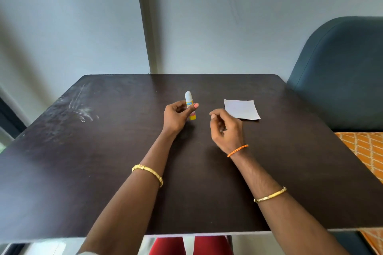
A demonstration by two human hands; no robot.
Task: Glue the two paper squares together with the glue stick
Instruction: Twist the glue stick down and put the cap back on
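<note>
My left hand [178, 116] grips a small yellow glue stick [189, 104] upright above the dark table [103, 161]; its white top points up. To the right, a white paper square [242, 109] lies flat on the table; I cannot tell whether a second sheet lies under it. My right hand [224, 128] hovers just left of the paper, fingers loosely curled with thumb and forefinger close together, and I see nothing in them.
Pale smear marks [83, 107] streak the table's far left. A dark blue chair back [339, 72] stands at the right, with an orange patterned cushion [364, 151] beside the table edge. A grey wall rises behind.
</note>
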